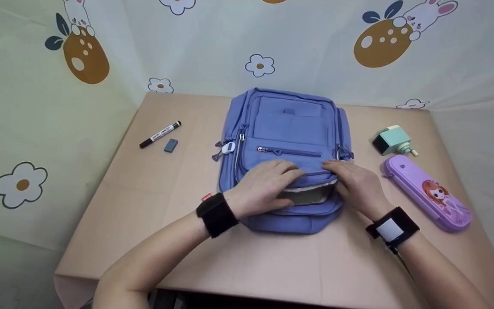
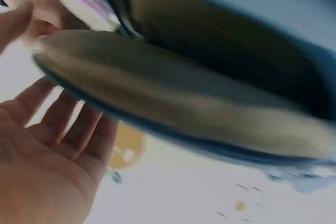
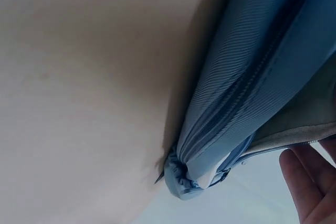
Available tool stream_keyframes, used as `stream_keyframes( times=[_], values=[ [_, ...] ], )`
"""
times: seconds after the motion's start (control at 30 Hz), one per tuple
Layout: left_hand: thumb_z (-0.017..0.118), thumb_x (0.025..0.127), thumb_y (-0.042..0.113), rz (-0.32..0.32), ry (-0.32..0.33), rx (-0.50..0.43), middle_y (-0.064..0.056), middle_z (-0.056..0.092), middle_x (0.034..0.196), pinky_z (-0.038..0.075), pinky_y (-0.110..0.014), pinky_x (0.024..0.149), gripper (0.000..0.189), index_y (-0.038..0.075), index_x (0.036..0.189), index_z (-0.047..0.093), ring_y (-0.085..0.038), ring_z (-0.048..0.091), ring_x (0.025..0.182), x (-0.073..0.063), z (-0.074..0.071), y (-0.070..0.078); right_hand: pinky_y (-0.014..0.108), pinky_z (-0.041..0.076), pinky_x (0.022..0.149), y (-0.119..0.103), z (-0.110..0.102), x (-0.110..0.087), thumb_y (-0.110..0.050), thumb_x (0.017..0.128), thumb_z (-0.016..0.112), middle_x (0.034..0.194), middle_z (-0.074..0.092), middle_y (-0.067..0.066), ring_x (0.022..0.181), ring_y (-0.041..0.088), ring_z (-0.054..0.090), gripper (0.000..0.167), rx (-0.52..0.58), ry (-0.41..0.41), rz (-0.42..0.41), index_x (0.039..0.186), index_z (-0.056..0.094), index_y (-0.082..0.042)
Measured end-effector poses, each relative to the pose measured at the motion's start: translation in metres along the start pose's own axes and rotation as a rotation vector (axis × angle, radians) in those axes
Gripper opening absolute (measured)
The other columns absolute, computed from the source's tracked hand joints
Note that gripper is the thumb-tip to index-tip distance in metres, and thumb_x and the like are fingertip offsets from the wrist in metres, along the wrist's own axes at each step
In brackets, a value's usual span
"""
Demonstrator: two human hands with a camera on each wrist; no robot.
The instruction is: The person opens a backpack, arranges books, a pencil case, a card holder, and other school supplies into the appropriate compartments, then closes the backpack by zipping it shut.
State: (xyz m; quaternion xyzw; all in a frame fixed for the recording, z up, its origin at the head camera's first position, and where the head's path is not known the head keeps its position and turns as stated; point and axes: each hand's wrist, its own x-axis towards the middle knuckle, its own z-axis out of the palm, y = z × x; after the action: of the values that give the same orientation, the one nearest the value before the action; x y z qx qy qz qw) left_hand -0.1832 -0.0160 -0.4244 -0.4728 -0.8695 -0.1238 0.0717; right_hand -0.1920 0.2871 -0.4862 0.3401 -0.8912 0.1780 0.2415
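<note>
A blue backpack (image 1: 292, 118) lies on the table, with the pocket nearest the person unzipped and gaping. In the left wrist view the pale lining (image 2: 173, 77) shows beside a dark interior. My left hand (image 1: 266, 184) rests over the pocket's upper panel. Its fingers (image 2: 97, 135) lie fairly straight against the outside, the thumb apart near the opening. At the panel's right corner, my right hand (image 1: 358, 184) lays its fingertips on the edge. The right wrist view has those fingers (image 3: 302, 177) extended at the zipper edge, its thumb hidden.
Left of the backpack lie a black-and-white marker (image 1: 160, 134) and a small grey eraser (image 1: 171, 145). To the right are a mint-green, block-shaped object (image 1: 395, 139) with a nozzle-like end and a purple pencil case (image 1: 427, 193). A patterned cloth (image 1: 212, 51) hangs behind the table (image 1: 178, 253).
</note>
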Motion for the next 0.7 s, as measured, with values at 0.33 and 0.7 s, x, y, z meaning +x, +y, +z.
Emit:
stream_keyframes(
  times=[0.33, 0.7],
  values=[
    [0.075, 0.088, 0.007, -0.155, 0.111, -0.136, -0.011, 0.057, 0.145, 0.038, -0.043, 0.115, 0.064, 0.007, 0.148, 0.052, -0.028, 0.052, 0.135, -0.049, -0.003, -0.077, 0.051, 0.056, 0.07, 0.001, -0.01, 0.012, 0.007, 0.083, 0.071, 0.116, 0.073, 0.016, 0.094, 0.036, 0.072, 0.047, 0.066, 0.051, 0.228, 0.125, 0.072, -0.014],
    [0.062, 0.095, 0.0, -0.309, 0.295, -0.312, -0.011, 0.069, 0.127, 0.05, -0.038, 0.101, 0.035, 0.005, 0.129, 0.068, -0.026, 0.067, 0.113, -0.025, -0.014, -0.095, 0.046, 0.056, 0.08, 0.0, -0.022, 0.031, 0.0, 0.094, 0.065, 0.113, 0.074, 0.012, 0.096, 0.027, 0.07, 0.03, 0.181, 0.064, 0.405, 0.122, 0.072, -0.008]
  ],
)
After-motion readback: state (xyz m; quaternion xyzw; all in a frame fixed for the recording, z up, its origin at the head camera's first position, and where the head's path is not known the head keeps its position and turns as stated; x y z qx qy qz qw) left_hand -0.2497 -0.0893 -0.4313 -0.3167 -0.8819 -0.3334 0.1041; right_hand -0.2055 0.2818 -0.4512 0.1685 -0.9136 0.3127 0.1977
